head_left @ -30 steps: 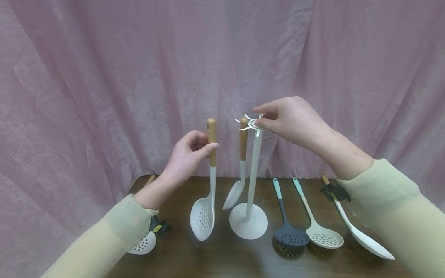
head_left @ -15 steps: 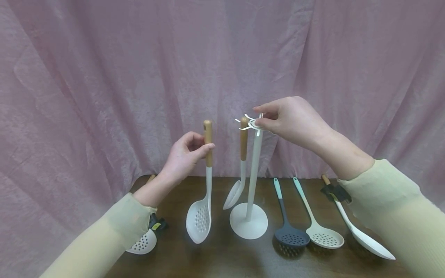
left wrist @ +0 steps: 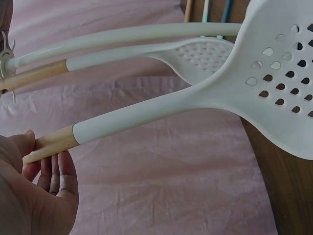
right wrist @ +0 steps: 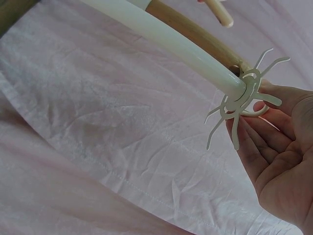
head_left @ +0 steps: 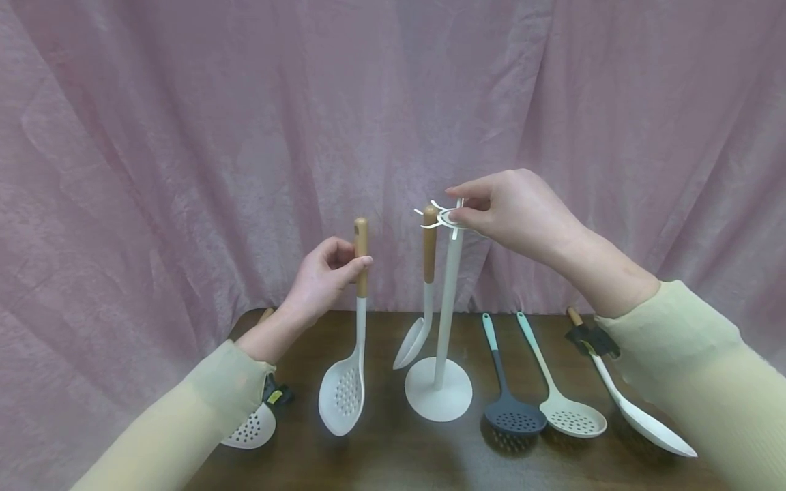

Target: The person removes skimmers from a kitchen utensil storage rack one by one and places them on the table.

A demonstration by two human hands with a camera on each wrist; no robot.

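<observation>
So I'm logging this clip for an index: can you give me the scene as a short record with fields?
left hand: pinches wooden handle of white slotted spoon, held upright
right hand: holds hook ring atop white stand
on stand: one white spoon hanging
on table: dark skimmer, pale skimmer, white spoon at right

A pink curtain (head_left: 184, 136) fills the background. On the dark wooden table (head_left: 399, 457), lower right: a dark grey skimmer (head_left: 512, 416), pale skimmer (head_left: 571, 416) and white spoon (head_left: 651, 426)
</observation>
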